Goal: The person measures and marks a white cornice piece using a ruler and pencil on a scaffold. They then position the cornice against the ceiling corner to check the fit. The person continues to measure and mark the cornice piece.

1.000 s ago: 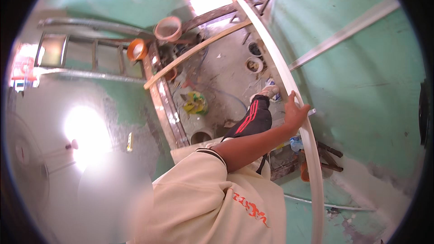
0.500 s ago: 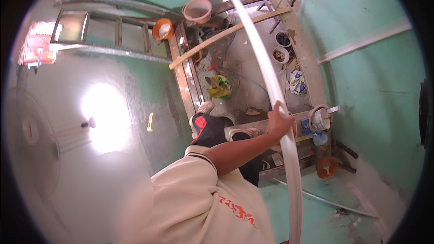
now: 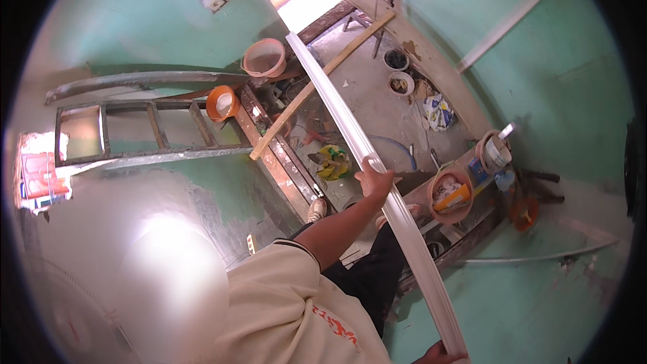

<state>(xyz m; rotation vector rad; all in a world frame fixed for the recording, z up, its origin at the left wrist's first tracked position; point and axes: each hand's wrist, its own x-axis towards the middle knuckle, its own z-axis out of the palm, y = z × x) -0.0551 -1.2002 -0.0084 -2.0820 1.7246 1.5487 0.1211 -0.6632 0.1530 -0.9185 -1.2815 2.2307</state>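
Observation:
A long white grooved moulding strip [image 3: 411,229] runs slantwise from near the bright doorway down to the lower edge of the picture. My left hand [image 3: 377,180] is closed around its middle, thumb over the top. At the near end, my right hand [image 3: 439,354] grips the strip; it shows only in part at the lower edge. Just right of the strip, a round pinkish tub [image 3: 450,194] with an orange-yellow item in it rests on a plank. My feet stand on scaffold boards, one shoe [image 3: 317,210] showing left of the strip.
A wooden batten [image 3: 323,84] crosses beneath the strip. Further left are a ladder [image 3: 158,125], an orange bucket [image 3: 222,102] and a pinkish basin [image 3: 264,58]. Small buckets [image 3: 401,83] and a yellow-green bag [image 3: 333,162] lie on the floor below. Green walls surround the boards.
My view has turned, and the strip now slants more to the left at its far end. Both hands stay on it; more of my right hand shows. The pinkish tub has come into fuller view.

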